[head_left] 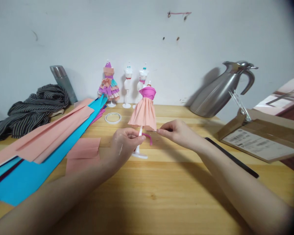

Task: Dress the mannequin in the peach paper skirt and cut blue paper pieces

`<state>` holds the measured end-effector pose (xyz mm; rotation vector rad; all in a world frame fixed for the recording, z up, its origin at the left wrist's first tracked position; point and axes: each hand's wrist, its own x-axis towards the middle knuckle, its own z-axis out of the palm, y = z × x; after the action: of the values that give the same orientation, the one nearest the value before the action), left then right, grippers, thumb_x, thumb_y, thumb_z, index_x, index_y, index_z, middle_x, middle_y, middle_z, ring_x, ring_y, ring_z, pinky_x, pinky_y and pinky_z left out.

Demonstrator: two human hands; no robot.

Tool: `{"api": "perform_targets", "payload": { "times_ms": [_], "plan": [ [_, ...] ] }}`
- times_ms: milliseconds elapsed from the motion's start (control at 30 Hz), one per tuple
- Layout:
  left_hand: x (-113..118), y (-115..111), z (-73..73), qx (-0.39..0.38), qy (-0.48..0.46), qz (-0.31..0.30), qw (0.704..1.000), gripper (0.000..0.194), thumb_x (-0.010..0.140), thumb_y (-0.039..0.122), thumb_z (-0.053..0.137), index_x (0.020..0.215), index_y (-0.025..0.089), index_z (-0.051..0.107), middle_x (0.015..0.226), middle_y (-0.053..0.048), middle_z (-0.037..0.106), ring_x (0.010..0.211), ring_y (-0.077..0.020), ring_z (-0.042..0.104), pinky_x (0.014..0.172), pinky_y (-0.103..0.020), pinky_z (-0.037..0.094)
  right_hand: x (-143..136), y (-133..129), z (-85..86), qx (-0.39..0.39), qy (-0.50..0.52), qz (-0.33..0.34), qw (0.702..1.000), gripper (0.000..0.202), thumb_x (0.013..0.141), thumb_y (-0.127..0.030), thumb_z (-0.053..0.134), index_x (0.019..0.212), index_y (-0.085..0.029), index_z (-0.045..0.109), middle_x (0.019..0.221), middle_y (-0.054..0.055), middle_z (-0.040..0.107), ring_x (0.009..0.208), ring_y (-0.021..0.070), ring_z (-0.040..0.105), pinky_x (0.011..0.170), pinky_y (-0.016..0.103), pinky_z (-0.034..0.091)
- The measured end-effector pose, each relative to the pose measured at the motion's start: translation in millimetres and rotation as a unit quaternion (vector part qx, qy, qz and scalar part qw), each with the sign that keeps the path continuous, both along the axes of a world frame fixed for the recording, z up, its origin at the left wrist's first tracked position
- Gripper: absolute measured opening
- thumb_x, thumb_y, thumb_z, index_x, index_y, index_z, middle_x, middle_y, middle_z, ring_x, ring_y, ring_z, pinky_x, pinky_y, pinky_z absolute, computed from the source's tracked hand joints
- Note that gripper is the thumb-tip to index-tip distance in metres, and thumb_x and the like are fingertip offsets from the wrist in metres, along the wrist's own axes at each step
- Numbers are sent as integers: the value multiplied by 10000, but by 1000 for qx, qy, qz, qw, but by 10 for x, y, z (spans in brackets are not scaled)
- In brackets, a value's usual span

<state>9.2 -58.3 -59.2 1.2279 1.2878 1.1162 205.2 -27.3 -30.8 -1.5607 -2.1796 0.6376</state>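
A miniature dress form (149,84) stands slightly tilted at the middle of the table. It wears a magenta crepe-paper bodice (148,93) and a pleated peach paper skirt (143,112). My left hand (122,143) is closed, thumb and fingers around the white stand (138,149) below the skirt. A thin magenta paper strip (149,138) curves out beside these fingertips; whether they also hold it I cannot tell. At the skirt's lower right corner, my right hand (177,133) is closed in a pinch on the hem.
Behind stand a dress form in a ruffled dress (109,85) and two white ones (128,83). A tape roll (113,118), peach paper (84,148), blue paper (46,173) and striped cloth (36,104) lie left. At right are a steel jug (213,93), a cardboard box (262,137) and a black strip (231,157).
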Motion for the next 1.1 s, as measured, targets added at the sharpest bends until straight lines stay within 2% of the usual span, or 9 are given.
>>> {"api": "perform_targets", "payload": {
  "times_ms": [133, 500, 700, 1100],
  "plan": [
    [2, -18, 21, -2, -3, 3, 1000, 167, 566, 269, 730, 603, 141, 630, 463, 37, 534, 389, -58, 403, 390, -187, 311, -7, 4, -10, -2, 0, -4, 1000, 441, 767, -502, 476, 481, -193, 345, 510, -39, 241, 505, 91, 223, 488, 272, 185],
    [-3, -16, 10, -2, 7, 2, 1000, 181, 567, 287, 734, 614, 143, 635, 472, 33, 543, 395, -61, 406, 399, -195, 320, 9, 27, -35, -14, 14, 1, 1000, 433, 762, -509, 485, 498, -190, 358, 528, -39, 235, 512, 90, 219, 493, 271, 183],
    [-10, -14, -11, 1, 1, -5, 1000, 183, 574, 290, 727, 606, 144, 621, 456, 39, 524, 397, -63, 408, 394, -189, 310, 27, 33, -46, -22, 14, 6, 1000, 433, 770, -515, 512, 517, -172, 438, 532, -41, 247, 513, 86, 214, 494, 267, 175],
    [0, -16, -14, 2, 4, 1, 1000, 166, 571, 280, 729, 595, 148, 631, 459, 40, 527, 391, -60, 394, 392, -192, 301, 9, 34, -39, -22, 22, 10, 999, 446, 759, -512, 504, 485, -184, 379, 520, -41, 233, 502, 82, 198, 479, 266, 168]
  ]
}}
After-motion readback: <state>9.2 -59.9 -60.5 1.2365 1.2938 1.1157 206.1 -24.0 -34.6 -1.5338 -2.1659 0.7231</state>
